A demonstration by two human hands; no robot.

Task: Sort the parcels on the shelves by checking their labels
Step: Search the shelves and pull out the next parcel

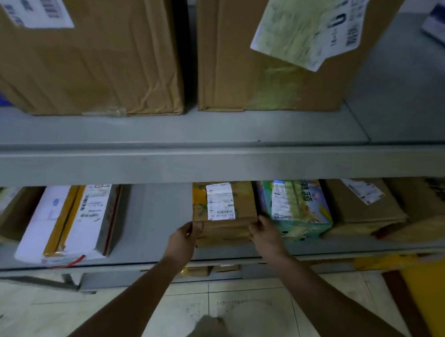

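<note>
My left hand [184,235] & right hand [263,232] squeeze the small brown box [224,220] on the low shelf [161,216]; next I prob read its label [220,204].

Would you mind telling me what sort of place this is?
Probably a parcel depot: grey metal shelving holds large labelled brown cardboard boxes, and the left hand and right hand grip a small labelled cardboard parcel.

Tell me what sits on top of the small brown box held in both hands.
A white label with a barcode lies on the brown box, yellow tape beside it. The left hand and right hand grip its front corners. The upper shelf hides its rear.
</note>
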